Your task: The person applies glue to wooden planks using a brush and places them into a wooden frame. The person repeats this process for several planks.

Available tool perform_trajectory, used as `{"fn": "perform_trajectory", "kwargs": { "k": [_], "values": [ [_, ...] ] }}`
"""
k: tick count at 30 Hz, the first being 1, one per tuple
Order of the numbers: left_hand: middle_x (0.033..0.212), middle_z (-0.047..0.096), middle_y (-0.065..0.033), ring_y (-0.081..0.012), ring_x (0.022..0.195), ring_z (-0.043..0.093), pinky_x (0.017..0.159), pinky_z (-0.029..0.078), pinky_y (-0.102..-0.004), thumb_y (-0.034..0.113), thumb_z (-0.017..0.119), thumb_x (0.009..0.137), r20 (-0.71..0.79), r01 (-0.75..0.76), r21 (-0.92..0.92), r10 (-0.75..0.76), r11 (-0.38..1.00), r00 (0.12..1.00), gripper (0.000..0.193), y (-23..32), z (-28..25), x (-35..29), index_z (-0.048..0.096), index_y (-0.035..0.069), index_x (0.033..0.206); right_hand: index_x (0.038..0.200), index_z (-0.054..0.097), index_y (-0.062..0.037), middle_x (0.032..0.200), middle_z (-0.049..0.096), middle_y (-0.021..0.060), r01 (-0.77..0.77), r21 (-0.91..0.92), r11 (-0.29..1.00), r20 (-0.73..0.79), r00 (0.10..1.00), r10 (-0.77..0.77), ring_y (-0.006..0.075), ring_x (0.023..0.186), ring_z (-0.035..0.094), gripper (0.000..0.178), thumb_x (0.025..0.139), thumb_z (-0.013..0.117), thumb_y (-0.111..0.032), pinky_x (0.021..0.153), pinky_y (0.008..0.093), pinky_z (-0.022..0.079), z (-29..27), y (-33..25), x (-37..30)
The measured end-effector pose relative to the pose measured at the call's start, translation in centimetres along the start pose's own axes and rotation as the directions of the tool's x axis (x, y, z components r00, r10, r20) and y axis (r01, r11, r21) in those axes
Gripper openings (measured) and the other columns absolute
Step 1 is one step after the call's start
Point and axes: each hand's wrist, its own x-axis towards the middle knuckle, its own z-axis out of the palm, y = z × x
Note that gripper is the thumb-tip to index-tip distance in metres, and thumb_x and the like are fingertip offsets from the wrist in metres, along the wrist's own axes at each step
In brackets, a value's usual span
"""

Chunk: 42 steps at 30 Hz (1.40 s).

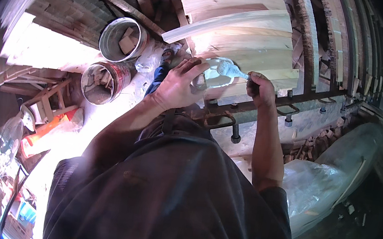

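Observation:
My left hand (pixel 180 83) is closed around the side of a small round container (pixel 214 80) with a pale rim and whitish stuff inside. Pinched in my right hand (pixel 263 89) is the narrow end of a white-coated tool (pixel 229 69). Its broader end lies over the container's opening; whether it is a brush or a spatula I cannot tell. Both hands are above the near edge of pale wooden boards (pixel 244 40) laid side by side. A loose wooden strip (pixel 227 26) lies slantwise across these boards.
A metal rail (pixel 250 110) with bolts and loops runs along the boards' near side. Left stand two buckets (pixel 125 59) (pixel 121 80) of wood offcuts. More planks (pixel 66 13) are stacked far left. Clear plastic sheeting (pixel 313 182) bulges at the right, near scrap wood (pixel 305 148).

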Motion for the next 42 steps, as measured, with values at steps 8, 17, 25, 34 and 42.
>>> {"fn": "perform_trajectory", "kwargs": {
  "k": [8, 17, 25, 34, 42],
  "values": [
    [0.127, 0.055, -0.0192, -0.0359, 0.117, 0.055, 0.098, 0.048, -0.0402, 0.006, 0.071, 0.069, -0.024, -0.034, -0.002, 0.034, 0.999, 0.999, 0.052, -1.8, -0.5, 0.8, 0.057, 0.004, 0.119, 0.095, 0.061, 0.0003, 0.061, 0.054, 0.0058, -0.091, -0.055, 0.994, 0.044, 0.995, 0.094, 0.0152, 0.047, 0.048, 0.018, 0.091, 0.058, -0.017, 0.043, 0.0269, 0.032, 2.5, -1.2, 1.1],
    [0.140, 0.044, -0.0224, -0.0367, 0.134, 0.037, 0.116, 0.028, -0.0403, 0.015, 0.066, 0.077, 0.139, 0.292, -0.005, -0.288, 0.956, 0.947, 0.069, -3.9, -2.1, -1.6, 0.040, 0.005, 0.140, 0.096, 0.061, 0.0009, 0.069, 0.058, 0.0094, -0.094, -0.048, 0.994, 0.106, 0.989, 0.099, 0.0185, 0.052, 0.051, 0.018, 0.090, 0.059, -0.016, 0.047, 0.0283, 0.036, 2.3, -4.0, 1.7],
    [0.126, 0.051, -0.0217, -0.0389, 0.121, 0.048, 0.101, 0.042, -0.0428, 0.009, 0.071, 0.074, -0.236, 0.590, -0.122, -0.601, 0.798, 0.764, 0.070, -15.1, 1.1, -1.8, 0.040, 0.004, 0.137, 0.099, 0.061, -0.0027, 0.077, 0.059, 0.0118, 0.067, 0.049, 0.997, 0.304, 0.949, -0.079, 0.0213, 0.062, 0.052, 0.016, 0.092, 0.056, -0.016, 0.057, 0.0300, 0.040, 6.7, -7.8, 3.2],
    [0.098, 0.070, -0.0127, -0.0272, 0.091, 0.067, 0.082, 0.052, -0.0351, 0.011, 0.073, 0.076, 0.048, 0.751, -0.290, -0.775, 0.593, 0.630, 0.037, -18.6, 1.1, 2.1, 0.067, 0.012, 0.112, 0.091, 0.070, 0.0000, 0.072, 0.063, 0.0048, 0.403, -0.407, 0.820, 0.179, 0.915, -0.362, 0.0103, 0.059, 0.051, 0.009, 0.083, 0.067, -0.003, 0.053, 0.0238, 0.039, 17.0, -10.3, 4.3],
    [0.097, 0.070, -0.0152, -0.0297, 0.092, 0.068, 0.082, 0.052, -0.0363, 0.010, 0.069, 0.078, -0.034, 0.670, -0.299, -0.709, 0.680, 0.704, 0.033, -21.1, 2.8, 1.3, 0.067, 0.010, 0.111, 0.092, 0.070, -0.0010, 0.073, 0.062, -0.0028, 0.508, -0.726, 0.463, 0.189, 0.795, -0.576, 0.0047, 0.067, 0.052, 0.008, 0.086, 0.067, -0.005, 0.063, 0.0215, 0.043, 13.8, -12.6, 5.2]
  ]
}}
